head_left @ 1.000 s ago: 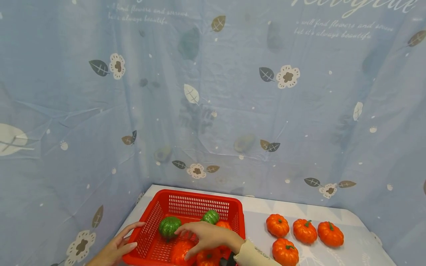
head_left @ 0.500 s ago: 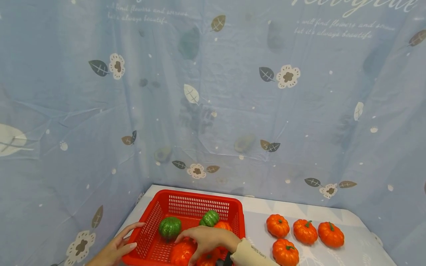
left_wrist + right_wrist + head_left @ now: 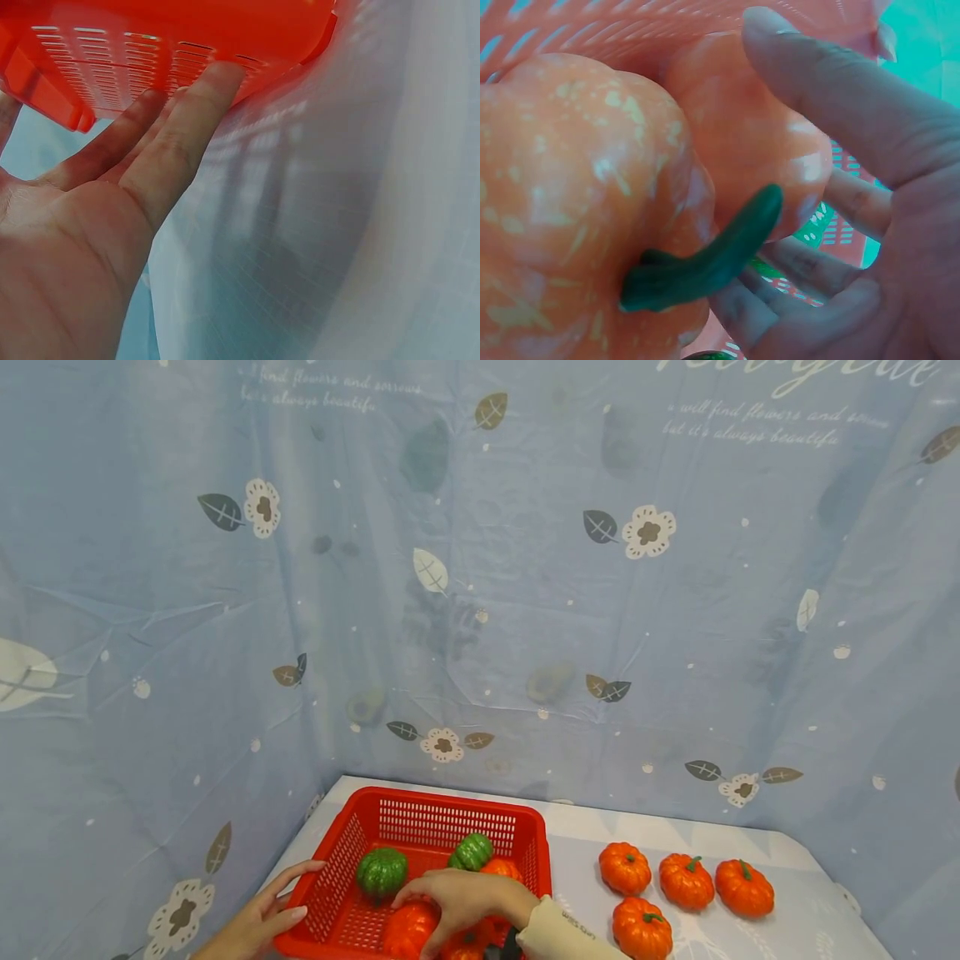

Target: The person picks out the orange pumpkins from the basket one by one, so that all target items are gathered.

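Observation:
In the head view, a red plastic basket (image 3: 465, 806) holds several orange and green toy pumpkins. My left hand (image 3: 258, 925) rests against its outer left wall; in the left wrist view the fingers (image 3: 176, 142) lie straight on the slotted side. Inside the basket, my right hand (image 3: 468, 897) holds a smooth orange pumpkin (image 3: 411, 930), its thumb on one side and its other fingers curled around the far side. Closer to the right wrist camera is a speckled orange pumpkin (image 3: 577, 187) with a curved green stem. The hand partly hides the basket's near contents.
Green pumpkins (image 3: 382, 872) lie toward the basket's left and back. On the white table (image 3: 577, 827) to the right sit several orange pumpkins (image 3: 686, 882). A blue patterned curtain (image 3: 510, 610) stands behind and along the left.
My right hand has lowered slightly and moved closer around the orange pumpkin in the basket. My left hand and the pumpkins on the table have stayed put.

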Motion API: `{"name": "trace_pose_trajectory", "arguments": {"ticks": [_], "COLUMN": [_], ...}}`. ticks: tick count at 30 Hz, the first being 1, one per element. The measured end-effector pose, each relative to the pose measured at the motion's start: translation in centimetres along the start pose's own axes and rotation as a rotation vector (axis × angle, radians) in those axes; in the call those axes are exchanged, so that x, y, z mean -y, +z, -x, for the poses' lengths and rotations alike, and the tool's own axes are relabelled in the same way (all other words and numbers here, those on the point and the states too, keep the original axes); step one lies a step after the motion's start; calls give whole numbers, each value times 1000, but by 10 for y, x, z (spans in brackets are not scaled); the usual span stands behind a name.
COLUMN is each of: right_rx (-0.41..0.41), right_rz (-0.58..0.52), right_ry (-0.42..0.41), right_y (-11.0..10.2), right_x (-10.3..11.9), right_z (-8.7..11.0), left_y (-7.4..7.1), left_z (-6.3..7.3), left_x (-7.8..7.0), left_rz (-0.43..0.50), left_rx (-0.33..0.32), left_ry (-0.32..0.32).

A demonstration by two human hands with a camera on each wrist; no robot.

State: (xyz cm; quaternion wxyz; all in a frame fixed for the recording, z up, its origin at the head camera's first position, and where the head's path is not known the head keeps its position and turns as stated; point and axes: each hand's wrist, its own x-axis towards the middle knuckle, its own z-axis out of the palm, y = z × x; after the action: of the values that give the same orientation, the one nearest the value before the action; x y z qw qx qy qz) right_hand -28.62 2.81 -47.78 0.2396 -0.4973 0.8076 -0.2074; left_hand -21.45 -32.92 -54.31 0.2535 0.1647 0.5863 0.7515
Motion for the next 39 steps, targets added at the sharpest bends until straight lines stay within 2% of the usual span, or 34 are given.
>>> {"name": "trace_pose_trajectory", "arguments": {"ticks": [4, 8, 17, 22, 25, 31, 35, 39], "right_rx": [-4, -53, -211, -261, -315, -425, -401, -296], "right_rz": [0, -38, 3, -18, 10, 114, 83, 16], "right_ry": [-25, -19, 96, 167, 185, 155, 113, 64], "right_y": [-1, -2, 1, 3, 2, -3, -4, -4], "right_x": [0, 3, 5, 0, -2, -5, -5, -6], "right_z": [-1, 0, -2, -4, -6, -10, -10, -9], "left_y": [-1, 0, 1, 2, 2, 0, -1, -1], "left_z": [0, 0, 1, 1, 0, 0, 0, 0], "left_x": [1, 1, 0, -1, -2, -1, 1, 2], "left_rz": [5, 1, 10, 7, 0, -18, -24, -16], "left_rx": [-6, 6, 44, 59, 71, 75, 58, 60], "left_ry": [-3, 10, 28, 35, 44, 63, 61, 56]}}
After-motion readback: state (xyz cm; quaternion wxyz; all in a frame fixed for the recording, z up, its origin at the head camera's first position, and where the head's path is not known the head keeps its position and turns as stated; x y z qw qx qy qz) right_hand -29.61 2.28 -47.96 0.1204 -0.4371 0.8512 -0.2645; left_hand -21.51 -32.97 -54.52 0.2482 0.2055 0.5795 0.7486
